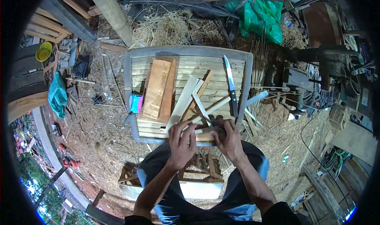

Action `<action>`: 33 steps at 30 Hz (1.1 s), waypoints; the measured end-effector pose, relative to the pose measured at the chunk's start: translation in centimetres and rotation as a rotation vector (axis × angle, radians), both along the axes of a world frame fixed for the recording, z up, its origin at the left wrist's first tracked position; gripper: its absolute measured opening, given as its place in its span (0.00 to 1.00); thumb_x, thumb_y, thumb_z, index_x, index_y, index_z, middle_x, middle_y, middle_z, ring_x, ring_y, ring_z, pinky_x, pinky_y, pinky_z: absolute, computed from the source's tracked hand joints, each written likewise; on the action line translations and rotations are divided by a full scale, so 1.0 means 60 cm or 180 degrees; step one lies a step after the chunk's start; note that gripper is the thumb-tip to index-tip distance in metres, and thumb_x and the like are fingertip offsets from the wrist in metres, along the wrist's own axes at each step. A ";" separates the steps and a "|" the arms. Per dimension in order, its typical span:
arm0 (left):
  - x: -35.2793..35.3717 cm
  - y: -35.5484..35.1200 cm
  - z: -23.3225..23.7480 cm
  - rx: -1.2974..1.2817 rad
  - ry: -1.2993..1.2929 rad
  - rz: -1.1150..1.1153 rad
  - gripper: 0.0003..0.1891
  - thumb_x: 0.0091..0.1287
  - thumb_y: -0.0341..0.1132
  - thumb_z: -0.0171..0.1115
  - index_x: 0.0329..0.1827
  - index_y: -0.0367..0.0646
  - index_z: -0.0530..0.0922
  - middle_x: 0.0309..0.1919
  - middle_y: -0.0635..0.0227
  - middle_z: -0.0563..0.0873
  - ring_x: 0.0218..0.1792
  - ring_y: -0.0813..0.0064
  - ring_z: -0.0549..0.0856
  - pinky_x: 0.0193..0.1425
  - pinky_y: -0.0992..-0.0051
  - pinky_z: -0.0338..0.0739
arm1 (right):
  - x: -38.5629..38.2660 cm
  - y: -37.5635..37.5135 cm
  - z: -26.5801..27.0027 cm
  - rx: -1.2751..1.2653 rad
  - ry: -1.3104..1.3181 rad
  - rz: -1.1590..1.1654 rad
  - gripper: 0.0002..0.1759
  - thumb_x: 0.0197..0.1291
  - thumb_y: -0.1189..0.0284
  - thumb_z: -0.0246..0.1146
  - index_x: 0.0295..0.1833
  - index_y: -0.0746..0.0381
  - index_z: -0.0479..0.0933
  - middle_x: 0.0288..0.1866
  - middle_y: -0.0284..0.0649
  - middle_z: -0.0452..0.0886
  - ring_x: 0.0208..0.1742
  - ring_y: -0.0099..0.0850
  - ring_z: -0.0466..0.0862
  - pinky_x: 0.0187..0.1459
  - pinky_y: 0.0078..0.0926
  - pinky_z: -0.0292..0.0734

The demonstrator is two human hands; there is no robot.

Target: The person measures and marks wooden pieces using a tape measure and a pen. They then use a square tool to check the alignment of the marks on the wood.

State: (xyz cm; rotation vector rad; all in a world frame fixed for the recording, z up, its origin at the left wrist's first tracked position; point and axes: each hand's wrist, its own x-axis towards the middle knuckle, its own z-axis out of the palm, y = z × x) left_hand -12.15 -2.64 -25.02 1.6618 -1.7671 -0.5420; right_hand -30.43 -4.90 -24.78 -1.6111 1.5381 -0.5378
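Observation:
My left hand (182, 144), fingers bent, is at the near edge of a slatted wooden table (190, 51), pressing on a small pale piece of wood (204, 131). My right hand (229, 141) is beside it, curled around the other end of that piece; its fingertips are partly hidden in shadow. A thin wooden strip (201, 107) slants down to the right hand's thumb. Beyond the hands lie a wider pale slat (186, 98) and a brown stick (204, 88). To the right rests a knife (230, 80) with a black handle, its blade pointing away.
Stacked brown boards (156, 90) lie on the table's left side, next to a pink and cyan box (136, 103). A ruler-like strip (257, 98) juts past the right edge. Wood shavings cover the ground. A bamboo post (113, 17) and a green plastic sheet (261, 19) stand beyond.

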 end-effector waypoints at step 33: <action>0.012 -0.103 -0.055 -0.0829 -0.0831 -0.1024 0.18 0.64 0.35 0.64 0.55 0.41 0.73 0.64 0.57 0.73 0.58 0.51 0.77 0.61 0.59 0.75 | -0.108 -0.036 0.039 -0.1370 -0.0427 -0.1020 0.13 0.68 0.65 0.57 0.42 0.65 0.79 0.22 0.43 0.77 0.23 0.31 0.76 0.29 0.31 0.71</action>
